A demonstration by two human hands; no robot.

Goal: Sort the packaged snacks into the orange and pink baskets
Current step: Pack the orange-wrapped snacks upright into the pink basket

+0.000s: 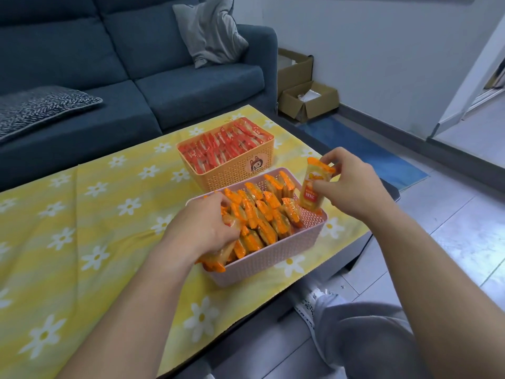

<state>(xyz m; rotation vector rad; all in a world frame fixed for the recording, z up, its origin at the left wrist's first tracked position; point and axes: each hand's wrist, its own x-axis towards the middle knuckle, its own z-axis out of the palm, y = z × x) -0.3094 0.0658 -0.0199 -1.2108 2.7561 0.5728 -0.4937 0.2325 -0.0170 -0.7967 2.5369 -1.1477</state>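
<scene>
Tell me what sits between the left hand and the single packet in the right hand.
Head view: orange packets standing in the pink basket fill the stretch from the left hand to the single packet the right hand pinches.

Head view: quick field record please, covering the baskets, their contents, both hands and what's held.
orange basket: farther one, filled with red packets
pink basket: nearer one, filled with orange packets
left hand: fingers curled round orange packets at the pink basket's near left end
right hand: pinches the held packet
held packet: orange, upright, lower end at the pink basket's far right corner
surface: yellow flowered tablecloth
</scene>
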